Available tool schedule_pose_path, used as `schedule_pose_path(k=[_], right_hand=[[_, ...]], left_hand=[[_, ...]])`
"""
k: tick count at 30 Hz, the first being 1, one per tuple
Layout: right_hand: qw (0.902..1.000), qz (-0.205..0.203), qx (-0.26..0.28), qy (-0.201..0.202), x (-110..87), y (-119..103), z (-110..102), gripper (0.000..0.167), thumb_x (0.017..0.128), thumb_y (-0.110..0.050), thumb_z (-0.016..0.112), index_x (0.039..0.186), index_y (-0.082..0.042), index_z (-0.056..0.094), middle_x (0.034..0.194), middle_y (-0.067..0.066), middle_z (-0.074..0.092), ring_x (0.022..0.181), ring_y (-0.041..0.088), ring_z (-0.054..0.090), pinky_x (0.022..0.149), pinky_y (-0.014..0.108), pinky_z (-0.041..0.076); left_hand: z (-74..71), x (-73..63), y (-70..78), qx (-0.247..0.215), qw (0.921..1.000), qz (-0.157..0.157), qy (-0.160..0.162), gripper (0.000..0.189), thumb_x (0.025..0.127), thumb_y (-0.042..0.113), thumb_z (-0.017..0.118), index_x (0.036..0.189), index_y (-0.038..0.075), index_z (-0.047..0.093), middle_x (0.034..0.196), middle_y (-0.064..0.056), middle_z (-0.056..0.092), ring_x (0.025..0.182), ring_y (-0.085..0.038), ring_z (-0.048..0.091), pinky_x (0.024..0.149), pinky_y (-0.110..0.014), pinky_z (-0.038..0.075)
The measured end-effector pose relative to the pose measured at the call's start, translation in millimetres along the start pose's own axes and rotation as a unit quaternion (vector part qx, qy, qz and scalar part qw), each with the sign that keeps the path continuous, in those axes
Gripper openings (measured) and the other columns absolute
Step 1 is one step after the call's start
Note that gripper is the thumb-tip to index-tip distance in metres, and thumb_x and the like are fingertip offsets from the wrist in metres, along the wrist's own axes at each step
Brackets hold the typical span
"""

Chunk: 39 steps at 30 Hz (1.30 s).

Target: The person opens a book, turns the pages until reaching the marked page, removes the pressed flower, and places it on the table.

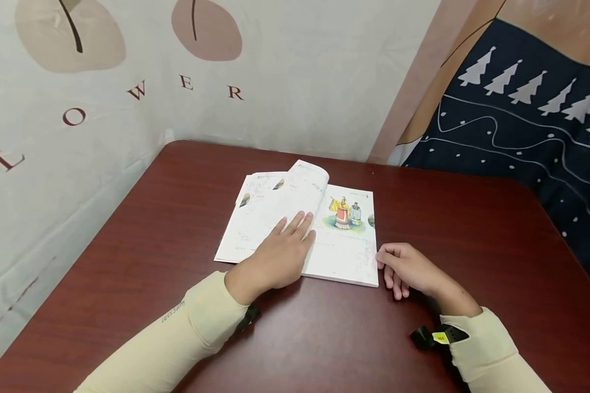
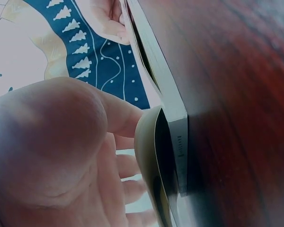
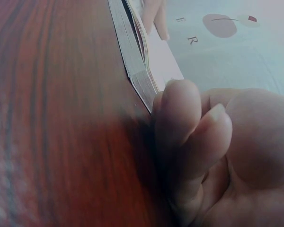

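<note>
An open book (image 1: 341, 262) lies on the table, its right page showing two robed figures in colour. My left hand (image 1: 282, 259) rests palm down across the middle of the book, fingers spread and nearly straight over the left page (image 1: 260, 229). A loose page (image 1: 307, 177) curves up above those fingertips. In the left wrist view, the book's cover or pages bow outward near the spine (image 2: 181, 146), beside the fingers. My right hand (image 1: 410, 270) lies at the book's right edge, fingers loosely curled, thumb and index fingertip right at the page edge. Pages (image 3: 144, 42) fan slightly apart there.
The dark red wooden table (image 1: 295, 338) has rounded far corners. Behind it hangs a pale cloth (image 1: 300, 120) with printed letters, and at right a navy cloth (image 1: 511, 125) with white trees. A black wrist strap (image 1: 454, 334) is on the right sleeve.
</note>
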State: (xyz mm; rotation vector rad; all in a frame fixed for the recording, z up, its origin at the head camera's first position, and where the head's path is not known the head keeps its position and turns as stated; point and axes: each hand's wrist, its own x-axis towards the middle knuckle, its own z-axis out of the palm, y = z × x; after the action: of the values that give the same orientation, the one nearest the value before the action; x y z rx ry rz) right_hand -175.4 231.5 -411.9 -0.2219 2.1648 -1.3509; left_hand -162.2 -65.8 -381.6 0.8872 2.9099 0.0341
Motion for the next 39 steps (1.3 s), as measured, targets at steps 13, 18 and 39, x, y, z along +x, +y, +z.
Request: schedule_pose_path(k=[13,18,39], right_hand=[[1.0,0.002,-0.001,-0.003,0.3,-0.1,0.9,0.027,0.105,-0.015,0.04,0.091,0.006,0.051,0.058,0.007,0.057,0.037,0.016,0.056,0.035,0.029,0.045],[1.0,0.001,-0.001,0.001,0.5,-1.0,0.8,0.027,0.104,-0.015,0.041,0.091,0.006,0.051,0.058,0.008,0.057,0.037,0.016,0.056,0.035,0.029,0.045],[1.0,0.003,-0.001,-0.006,-1.8,-5.0,-1.3,0.027,0.105,-0.015,0.04,0.091,0.006,0.051,0.058,0.007,0.057,0.037,0.016,0.056,0.035,0.028,0.045]], left_hand=[[1.2,0.0,-1.2,-0.013,0.9997,-0.019,-0.012,0.05,0.102,0.013,0.038,0.15,0.002,0.043,0.167,-0.021,0.012,0.156,-0.036,0.006,0.125,-0.054,0.016],[-0.1,-0.9,-1.0,-0.004,0.9998,-0.02,-0.007,0.051,0.101,0.012,0.04,0.15,0.002,0.042,0.166,-0.021,0.016,0.156,-0.033,0.01,0.125,-0.053,0.017],[-1.9,-3.7,0.2,-0.019,0.9998,0.002,-0.01,0.06,0.103,0.044,0.048,0.156,0.018,0.036,0.167,-0.009,0.023,0.156,-0.028,0.015,0.124,-0.058,0.014]])
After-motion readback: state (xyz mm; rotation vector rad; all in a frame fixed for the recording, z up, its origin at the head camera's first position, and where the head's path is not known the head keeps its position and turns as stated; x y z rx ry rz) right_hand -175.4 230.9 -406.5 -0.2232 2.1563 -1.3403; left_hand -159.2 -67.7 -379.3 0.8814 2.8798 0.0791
